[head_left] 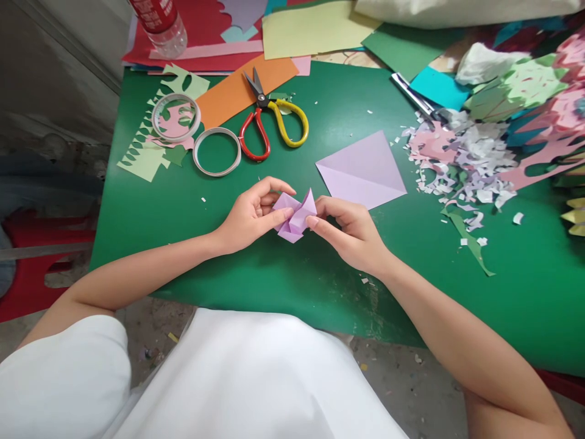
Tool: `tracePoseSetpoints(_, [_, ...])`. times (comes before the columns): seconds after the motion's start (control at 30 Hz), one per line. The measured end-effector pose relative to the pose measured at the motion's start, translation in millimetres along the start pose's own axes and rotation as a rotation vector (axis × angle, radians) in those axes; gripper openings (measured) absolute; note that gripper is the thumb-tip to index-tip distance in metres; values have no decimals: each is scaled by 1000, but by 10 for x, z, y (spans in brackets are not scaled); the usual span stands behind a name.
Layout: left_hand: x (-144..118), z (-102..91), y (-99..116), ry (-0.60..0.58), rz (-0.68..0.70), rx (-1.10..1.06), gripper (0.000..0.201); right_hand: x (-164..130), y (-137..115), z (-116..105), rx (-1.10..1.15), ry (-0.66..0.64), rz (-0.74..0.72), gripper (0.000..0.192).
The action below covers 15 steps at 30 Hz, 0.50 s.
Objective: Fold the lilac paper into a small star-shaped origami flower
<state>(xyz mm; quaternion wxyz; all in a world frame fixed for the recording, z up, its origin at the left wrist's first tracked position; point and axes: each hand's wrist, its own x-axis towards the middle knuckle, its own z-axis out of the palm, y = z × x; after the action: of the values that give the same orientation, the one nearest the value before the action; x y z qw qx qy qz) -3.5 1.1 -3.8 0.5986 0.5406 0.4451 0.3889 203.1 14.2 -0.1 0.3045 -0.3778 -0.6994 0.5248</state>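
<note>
Over a green worktop [274, 283], the left hand [249, 216] and right hand [354, 236] pinch a folded lilac paper [299, 221] between them. Just beyond the right hand lies a creased lilac sheet [361, 174]; past the left are a white ring [217, 173], scissors [261, 101] and, farthest, a bottle [159, 21].

Red/yel. scissors [260, 99] lay partly on orange paper [223, 97] nr 2 white rings [154, 119]; red-label btl. [158, 15] stood on red sheets [203, 21].

I can't see all the plastic bottle [161, 27] at eleven o'clock or pointy yellow paper [576, 217] at three.
</note>
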Motion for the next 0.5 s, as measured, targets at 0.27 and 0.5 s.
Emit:
tracePoseSetpoints(0.27, [-3, -35, -64, -92, 176, 11, 31, 6, 16, -45, 104, -80, 28, 33])
tracePoseSetpoints(0.5, [-6, -34, -85, -68, 178, 9, 23, 19, 35, -59, 141, -128, -30, 29])
